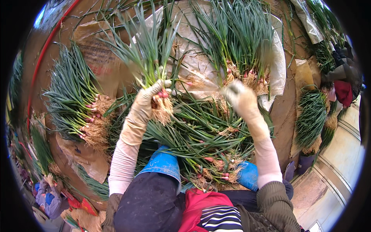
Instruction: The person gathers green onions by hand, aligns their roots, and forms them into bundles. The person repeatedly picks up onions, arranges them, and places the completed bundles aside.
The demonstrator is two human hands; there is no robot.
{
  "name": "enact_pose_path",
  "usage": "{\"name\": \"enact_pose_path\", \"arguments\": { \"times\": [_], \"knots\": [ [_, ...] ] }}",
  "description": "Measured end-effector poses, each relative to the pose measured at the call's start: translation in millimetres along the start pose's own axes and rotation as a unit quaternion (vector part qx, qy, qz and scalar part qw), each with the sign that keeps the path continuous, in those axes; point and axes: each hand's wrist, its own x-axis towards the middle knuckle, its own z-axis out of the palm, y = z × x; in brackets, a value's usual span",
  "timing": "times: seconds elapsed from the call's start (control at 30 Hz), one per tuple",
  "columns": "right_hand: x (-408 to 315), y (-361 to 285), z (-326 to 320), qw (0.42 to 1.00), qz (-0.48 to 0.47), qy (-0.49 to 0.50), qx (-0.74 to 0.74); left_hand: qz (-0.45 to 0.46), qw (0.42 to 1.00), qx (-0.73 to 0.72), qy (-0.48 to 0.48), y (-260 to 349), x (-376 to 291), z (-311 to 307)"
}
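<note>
Gloved in pale, soiled fabric, my left hand (pixel 153 90) grips a bunch of green onions (pixel 145 62) just above the reddish bulbs. Their leaves point away from me and the stringy roots hang below the fist. My right hand (pixel 239 95), in a similar glove, is blurred beside the roots of a row of green onions (pixel 240 37); its fingers cannot be made out clearly. That row lies on a whitish plastic sheet (pixel 200 65). Between my arms and over my lap spreads a loose heap of green onions (pixel 200 127), with bulbs and roots pointing various ways.
A stacked pile of green onions (pixel 75 95) lies to the left, near a printed brown sack (pixel 98 58). A red hose (pixel 37 69) curves along the ground. At right is another bundle (pixel 311 119). Other people work at the lower left (pixel 50 200) and the far right (pixel 343 84).
</note>
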Motion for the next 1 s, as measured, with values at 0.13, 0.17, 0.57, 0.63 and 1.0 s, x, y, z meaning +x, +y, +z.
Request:
{"name": "enact_pose_path", "arguments": {
  "times": [0.13,0.17,0.57,0.63,1.0],
  "knots": [
    [92,27,29,0.968,0.059,0.045,-0.239,-0.075,0.996,-0.042,-0.025,-32,-5,14],
    [94,32,32,0.964,0.081,-0.014,-0.252,-0.08,0.994,-0.056,-0.045,-33,-7,16],
    [-54,-55,95,0.965,0.073,-0.019,0.249,-0.114,0.986,0.036,-0.116,-62,-12,34],
    [-36,-46,97,0.799,0.244,-0.037,0.549,-0.135,0.983,-0.019,-0.126,-66,-21,34],
    [22,-54,112,0.985,0.016,-0.067,0.158,-0.212,0.977,0.034,-0.011,-79,-35,19]
  ]
}}
